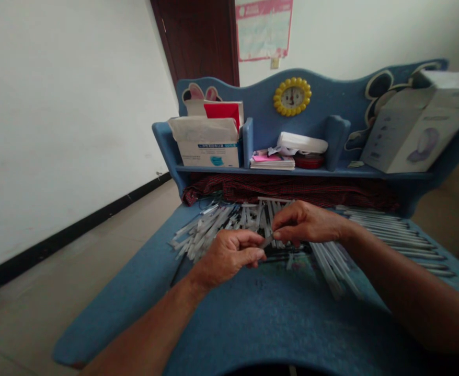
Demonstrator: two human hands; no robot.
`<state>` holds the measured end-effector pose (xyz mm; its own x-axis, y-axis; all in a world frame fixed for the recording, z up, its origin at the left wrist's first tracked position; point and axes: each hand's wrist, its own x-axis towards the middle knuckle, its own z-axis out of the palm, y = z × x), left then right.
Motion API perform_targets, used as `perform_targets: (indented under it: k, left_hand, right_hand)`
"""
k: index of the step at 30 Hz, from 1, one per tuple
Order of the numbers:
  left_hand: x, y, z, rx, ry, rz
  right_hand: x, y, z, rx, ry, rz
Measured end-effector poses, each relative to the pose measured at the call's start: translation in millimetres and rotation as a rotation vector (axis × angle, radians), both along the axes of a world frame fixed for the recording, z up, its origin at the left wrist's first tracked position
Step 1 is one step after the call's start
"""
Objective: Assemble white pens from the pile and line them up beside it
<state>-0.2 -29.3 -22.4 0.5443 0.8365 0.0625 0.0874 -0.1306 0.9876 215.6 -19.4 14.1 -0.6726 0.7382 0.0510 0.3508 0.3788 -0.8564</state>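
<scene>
- Where the two hands meet above the middle of the desk, the left hand (pixel 233 256) is curled nearly into a fist, with thumb pressed to forefinger on one end of a thin pale strip (pixel 267 241).
- The right hand (pixel 306 224) comes in from the other side, its thumb and forefinger pinched on the same strip, its other fingers folded under.
- The strip is held just above the desktop, between the fingertips of both hands; it is too small to tell its exact form.
- Right behind the fingers lies a loose heap of short white sticks (pixel 206 230), spread toward the left edge of the desk.
- Under the right wrist and out to the right lie long grey tubes (pixel 394 235), side by side in a rough row.
- Everything rests on a blue desk (pixel 253 313) with a felt-like top.
- A dark red checked cloth (pixel 292 188) is bunched along the back of the desktop, under the shelf.
- On the shelf, from left to right: an open box of masks (pixel 208 149) with a red book (pixel 224 112) behind it, a stack of papers (pixel 272 161), and a large white carton (pixel 413 136) tilted on its side.
- A yellow flower-shaped clock (pixel 292 97) is set in the blue back panel.
- Behind it are a dark door (pixel 198 36) and a pink-edged poster (pixel 263 28) on the wall.
</scene>
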Motion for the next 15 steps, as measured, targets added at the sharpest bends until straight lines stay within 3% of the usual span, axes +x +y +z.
perform_targets:
  k: [7, 15]
  left_hand:
    - [-3.3, 4.1, 0.6, 0.069, 0.039, 0.016]
    - [-4.4, 5.3, 0.7, 0.069, 0.003, 0.056]
  right_hand:
    - [-3.4, -0.1, -1.7, 0.010, -0.065, -0.072]
    - [-5.1, -0.5, -4.7, 0.043, 0.068, -0.136]
